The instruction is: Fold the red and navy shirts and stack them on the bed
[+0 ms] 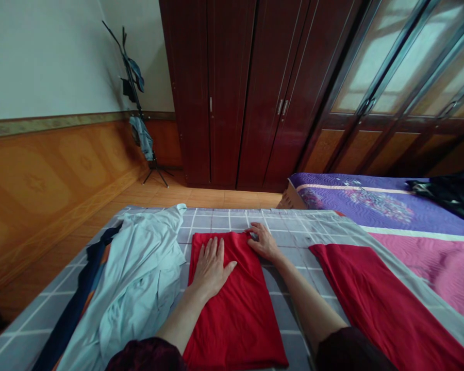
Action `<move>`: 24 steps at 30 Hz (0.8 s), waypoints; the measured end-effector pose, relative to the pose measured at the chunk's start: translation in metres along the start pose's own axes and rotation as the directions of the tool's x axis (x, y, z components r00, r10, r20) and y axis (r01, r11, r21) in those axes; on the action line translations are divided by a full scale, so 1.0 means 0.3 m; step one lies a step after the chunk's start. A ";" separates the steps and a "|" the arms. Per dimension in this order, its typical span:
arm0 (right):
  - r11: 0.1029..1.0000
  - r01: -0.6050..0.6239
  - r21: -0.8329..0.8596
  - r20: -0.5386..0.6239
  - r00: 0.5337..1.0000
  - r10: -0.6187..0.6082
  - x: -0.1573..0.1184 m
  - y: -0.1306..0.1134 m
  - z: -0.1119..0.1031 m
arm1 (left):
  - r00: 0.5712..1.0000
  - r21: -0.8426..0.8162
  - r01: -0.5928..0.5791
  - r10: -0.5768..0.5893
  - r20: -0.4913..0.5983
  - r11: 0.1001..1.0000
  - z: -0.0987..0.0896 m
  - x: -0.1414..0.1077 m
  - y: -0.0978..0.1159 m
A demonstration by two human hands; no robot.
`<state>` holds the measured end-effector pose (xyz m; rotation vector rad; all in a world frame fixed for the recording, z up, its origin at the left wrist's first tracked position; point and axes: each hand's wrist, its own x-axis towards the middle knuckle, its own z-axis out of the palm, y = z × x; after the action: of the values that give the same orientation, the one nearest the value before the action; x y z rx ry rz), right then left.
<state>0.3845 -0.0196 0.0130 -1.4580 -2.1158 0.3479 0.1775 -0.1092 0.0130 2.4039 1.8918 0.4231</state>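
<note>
A folded red garment (239,304) lies flat on the grey checked bedsheet (212,219) in front of me. My left hand (212,265) rests palm down on its upper left part, fingers stretched out and thumb apart. At the garment's upper right corner is my right hand (263,241), its fingers slightly bent and touching the edge, holding nothing that I can see. To the left, a pale blue garment (139,288) is spread with wrinkles. A second red garment (386,304) lies to the right, running out of the lower right corner.
Dark blue cloth (81,293) shows under the pale garment. Beyond the bed stands a dark red wardrobe (232,93), with a coat rack (137,98) at the left. A purple quilted cover (332,193), a pink cover (413,263) and a black item (452,193) are at the right.
</note>
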 end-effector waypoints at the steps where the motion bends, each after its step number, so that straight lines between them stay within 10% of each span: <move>1: 1.000 0.009 -0.001 0.014 1.000 -0.009 -0.001 0.001 0.001 | 1.000 0.005 -0.002 0.002 -0.004 1.000 0.002 0.000 -0.001; 12: 0.996 0.039 0.082 -0.015 0.999 -0.038 0.000 -0.009 0.014 | 0.999 0.033 -0.022 0.023 -0.027 0.999 0.027 -0.002 -0.012; 24: 0.971 -0.231 0.066 -0.231 0.943 0.240 0.018 0.056 0.007 | 0.998 0.004 -0.027 0.027 -0.064 1.000 0.050 -0.008 -0.025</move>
<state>0.3950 -0.0080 0.0047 -1.6466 -1.7423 0.2834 0.1737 -0.1076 -0.0033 2.4496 1.8881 0.5042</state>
